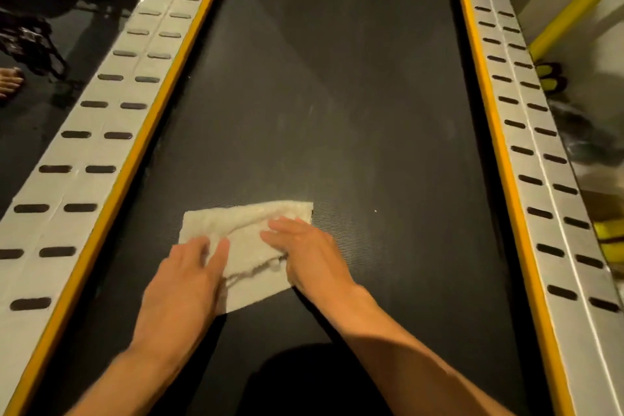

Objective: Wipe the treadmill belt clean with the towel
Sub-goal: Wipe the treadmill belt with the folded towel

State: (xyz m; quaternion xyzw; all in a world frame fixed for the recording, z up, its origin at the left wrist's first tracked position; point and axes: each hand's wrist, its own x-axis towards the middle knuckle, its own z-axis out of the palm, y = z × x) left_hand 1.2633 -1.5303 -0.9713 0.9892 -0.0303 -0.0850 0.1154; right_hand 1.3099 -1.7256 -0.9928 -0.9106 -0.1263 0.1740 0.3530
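A folded white towel (248, 236) lies flat on the dark treadmill belt (320, 94), in the near half, left of the belt's middle. My left hand (184, 284) presses palm-down on the towel's near left part, fingers spread. My right hand (304, 252) rests palm-down on its right part, fingers extended toward the left. Neither hand grips the cloth; both lie flat on it. A dark smudge shows on the towel between the hands. Faint pale marks dot the belt farther away.
Grey side rails with dark grip slots and yellow inner edges run along the left (111, 118) and right (526, 132) of the belt. A bare foot (10, 81) and dark items lie on the floor at far left. Yellow frame parts (574, 10) stand at right.
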